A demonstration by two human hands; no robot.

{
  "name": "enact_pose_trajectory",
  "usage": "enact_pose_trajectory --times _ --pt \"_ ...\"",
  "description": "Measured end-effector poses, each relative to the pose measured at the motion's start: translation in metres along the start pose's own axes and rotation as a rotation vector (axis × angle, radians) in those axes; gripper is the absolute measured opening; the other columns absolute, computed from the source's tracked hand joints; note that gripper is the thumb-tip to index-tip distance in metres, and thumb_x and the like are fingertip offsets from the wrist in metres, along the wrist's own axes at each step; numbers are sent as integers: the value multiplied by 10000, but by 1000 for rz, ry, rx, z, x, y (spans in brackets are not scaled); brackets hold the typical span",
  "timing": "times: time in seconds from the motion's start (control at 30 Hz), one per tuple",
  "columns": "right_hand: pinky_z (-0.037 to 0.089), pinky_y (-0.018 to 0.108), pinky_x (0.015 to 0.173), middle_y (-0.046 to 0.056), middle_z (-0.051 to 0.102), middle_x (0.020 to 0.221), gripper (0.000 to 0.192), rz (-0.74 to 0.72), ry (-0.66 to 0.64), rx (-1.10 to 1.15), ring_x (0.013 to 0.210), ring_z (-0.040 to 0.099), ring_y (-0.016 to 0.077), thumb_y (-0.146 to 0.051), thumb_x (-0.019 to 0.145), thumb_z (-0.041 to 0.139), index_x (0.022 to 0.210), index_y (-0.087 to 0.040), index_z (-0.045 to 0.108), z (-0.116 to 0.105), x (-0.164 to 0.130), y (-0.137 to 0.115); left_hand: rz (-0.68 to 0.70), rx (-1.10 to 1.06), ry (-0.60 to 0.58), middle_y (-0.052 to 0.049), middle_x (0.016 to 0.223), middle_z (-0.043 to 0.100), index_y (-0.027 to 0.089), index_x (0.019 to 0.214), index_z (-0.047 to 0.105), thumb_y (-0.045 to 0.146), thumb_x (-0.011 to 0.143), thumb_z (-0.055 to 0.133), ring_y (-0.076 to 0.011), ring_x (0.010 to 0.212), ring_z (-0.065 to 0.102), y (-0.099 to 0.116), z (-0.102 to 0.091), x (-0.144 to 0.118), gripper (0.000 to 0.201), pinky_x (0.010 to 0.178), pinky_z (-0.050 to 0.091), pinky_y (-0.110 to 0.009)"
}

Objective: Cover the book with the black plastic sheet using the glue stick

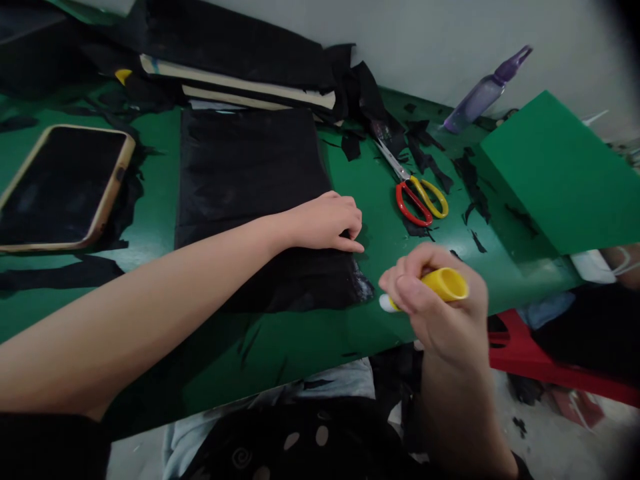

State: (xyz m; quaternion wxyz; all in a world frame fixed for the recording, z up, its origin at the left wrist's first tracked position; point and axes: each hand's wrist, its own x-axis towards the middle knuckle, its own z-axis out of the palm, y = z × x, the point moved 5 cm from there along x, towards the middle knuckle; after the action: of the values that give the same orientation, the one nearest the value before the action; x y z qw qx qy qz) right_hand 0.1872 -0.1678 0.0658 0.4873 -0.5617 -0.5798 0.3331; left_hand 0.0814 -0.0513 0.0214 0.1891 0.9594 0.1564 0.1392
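My left hand [333, 220] rests across a flat, black-covered rectangular piece [250, 173], near its right edge. The thumb is spread from the bent fingers and nothing shows between them. In a closed grip, my right hand [440, 293] holds a yellow glue stick [447, 285], its white tip pointing left. That tip is close to the piece's lower right corner, where a whitish smear [361, 283] marks the black covering. Beyond my hands lie scissors [407, 183] with one red and one yellow handle, blades slightly apart.
A phone [63, 187] in a light-rimmed case lies left on the green table [220, 373]. Black-wrapped, book-like items [240, 47] are stacked behind. Black scraps [427, 157] surround the scissors. A purple spray bottle [475, 100] and a green box [565, 173] stand at right.
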Motion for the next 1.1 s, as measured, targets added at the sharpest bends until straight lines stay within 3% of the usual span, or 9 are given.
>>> enact_pose_trajectory --times 0.1,0.2,0.33,0.4,0.47,0.57,0.73,0.9,1.1 --pt "397 282 460 -46 519 642 115 -74 245 147 379 410 67 -160 724 583 821 -217 558 -21 3 -10 -1 -8 -4 -23 827 646 178 667 573 469 842 541 -177 910 506 -1 0 0 341 797 273 -301" --pt "448 327 541 7 522 696 80 -120 349 192 560 557 148 -223 730 504 746 -204 580 -40 12 -9 -8 -12 -9 -19 830 647 175 652 558 457 836 555 -175 915 508 -1 -1 0 337 797 274 -299" --pt "355 295 426 18 450 535 395 44 386 198 471 458 145 -458 807 373 640 -184 604 -58 23 16 -8 -27 1 -21 834 651 175 659 561 458 834 554 -178 925 513 -1 -1 0 333 803 277 -297" --pt "298 269 385 1 450 527 413 144 367 273 410 373 110 -493 814 379 693 -174 611 -61 26 31 -7 -30 1 -23 839 651 174 661 564 464 837 546 -179 929 515 -1 0 0 339 808 278 -299" --pt "333 260 400 -6 499 566 356 209 292 319 429 412 108 -475 820 424 810 -174 613 -58 30 44 -9 -28 -3 -22 846 651 174 662 566 466 837 546 -179 933 514 -1 0 0 341 810 277 -299" --pt "507 323 611 43 649 831 278 201 154 245 697 619 160 -406 810 528 986 -200 588 -49 35 56 -11 -20 -8 -20 850 649 177 675 575 461 831 557 -178 930 511 -1 0 1 325 805 274 -298" --pt "498 444 911 92 612 1184 479 56 137 -24 1023 630 220 -313 729 683 1170 -223 519 -43 35 71 -18 1 -23 -26 845 650 174 664 571 459 834 552 -180 921 508 0 0 2 332 795 271 -299" --pt "529 426 862 105 634 1111 438 94 123 -255 976 651 219 -317 749 667 1141 -198 511 -41 30 81 -10 8 -19 -19 848 651 176 669 561 474 844 535 -179 928 505 -1 0 1 346 798 273 -296" --pt "523 441 755 89 680 901 412 116 143 -522 815 663 243 -400 692 708 1004 -170 570 -48 28 72 -14 -15 -18 -15 864 649 177 676 569 477 862 511 -171 939 508 0 -1 0 358 817 269 -298"
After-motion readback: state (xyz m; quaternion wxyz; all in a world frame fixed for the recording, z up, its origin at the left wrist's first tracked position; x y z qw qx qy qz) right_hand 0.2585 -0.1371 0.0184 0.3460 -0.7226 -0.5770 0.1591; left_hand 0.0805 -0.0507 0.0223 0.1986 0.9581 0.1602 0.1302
